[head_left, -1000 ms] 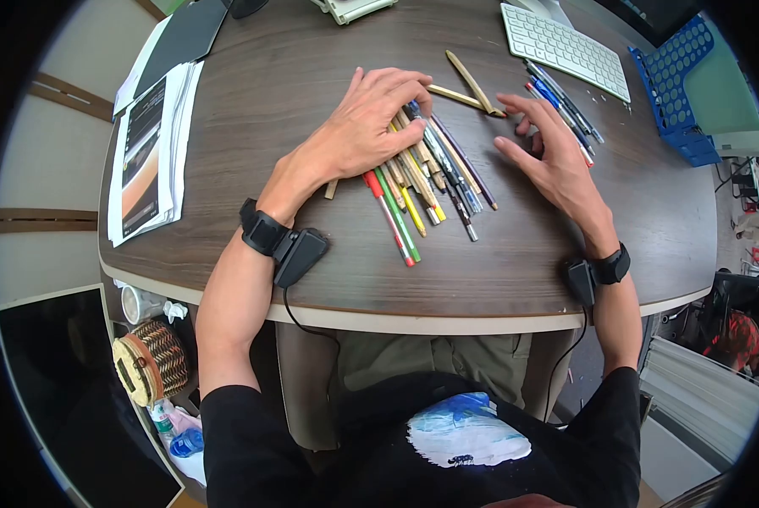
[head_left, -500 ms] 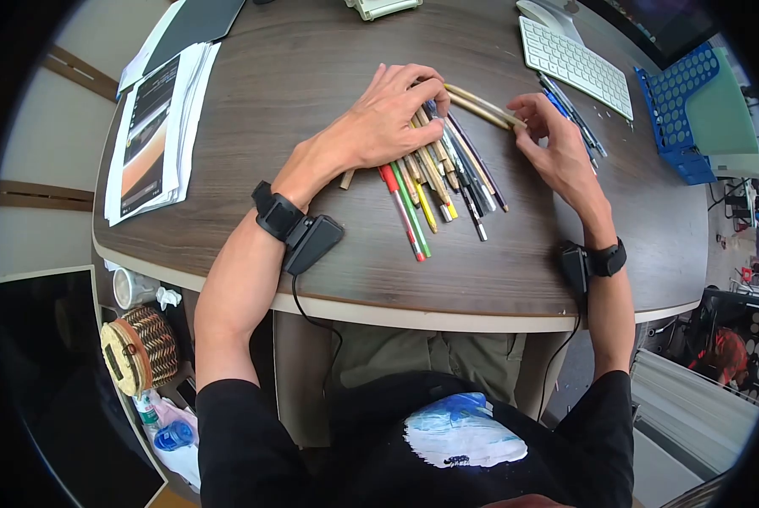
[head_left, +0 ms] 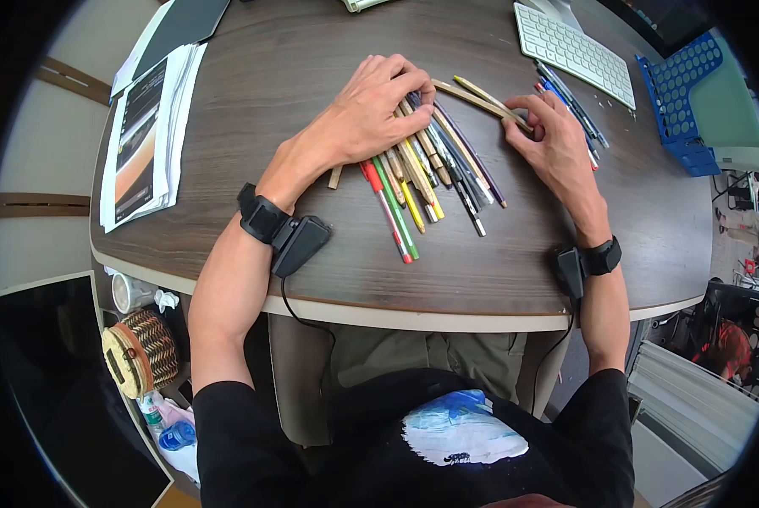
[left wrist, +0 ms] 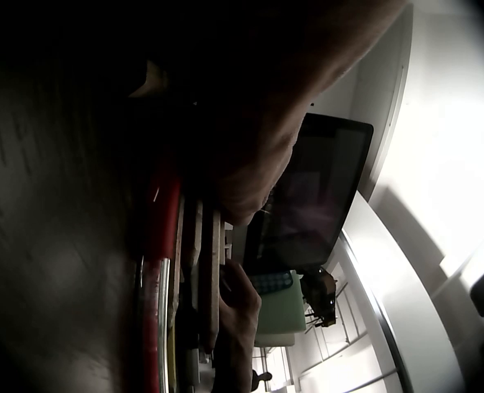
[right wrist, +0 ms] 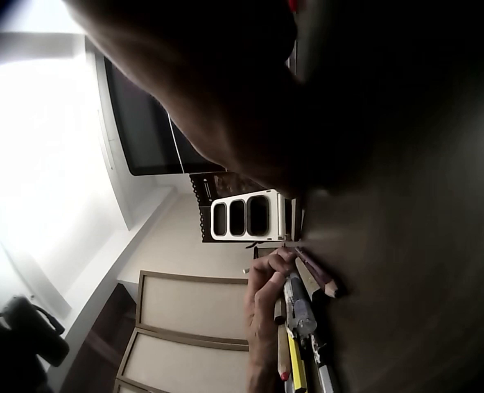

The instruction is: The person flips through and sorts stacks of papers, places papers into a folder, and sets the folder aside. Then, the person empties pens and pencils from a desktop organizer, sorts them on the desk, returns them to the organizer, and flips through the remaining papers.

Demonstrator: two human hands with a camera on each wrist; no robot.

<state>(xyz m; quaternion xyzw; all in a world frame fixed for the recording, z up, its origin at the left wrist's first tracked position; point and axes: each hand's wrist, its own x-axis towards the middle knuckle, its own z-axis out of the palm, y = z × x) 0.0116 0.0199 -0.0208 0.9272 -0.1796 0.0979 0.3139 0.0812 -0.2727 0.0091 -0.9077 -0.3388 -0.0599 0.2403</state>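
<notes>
On the desk [head_left: 345, 288], my left hand [head_left: 372, 112] lies curled over a fanned bundle of pencils and pens [head_left: 437, 182], gripping it near its far end. A red-capped pen [head_left: 387, 212] and a green pencil [head_left: 405, 207] stick out towards me on its left side; dark pencils fan out on the right. The left wrist view shows the red pen [left wrist: 156, 286] up close, its surroundings dark. My right hand [head_left: 553, 140] pinches the near ends of two wooden pencils [head_left: 478, 99], whose far ends point towards the left hand.
Several blue and dark pens [head_left: 576, 106] lie just beyond the right hand, below a white keyboard [head_left: 574, 52]. A blue perforated file holder [head_left: 684, 93] stands at the right. Printed papers [head_left: 152, 140] lie at the left. The desk's pale front edge [head_left: 413, 320] runs before my lap.
My right hand has moved from hovering open beside the pencils to pinching two wooden ones at their near ends; those two now lie almost parallel. The left hand keeps its grip on the bundle.
</notes>
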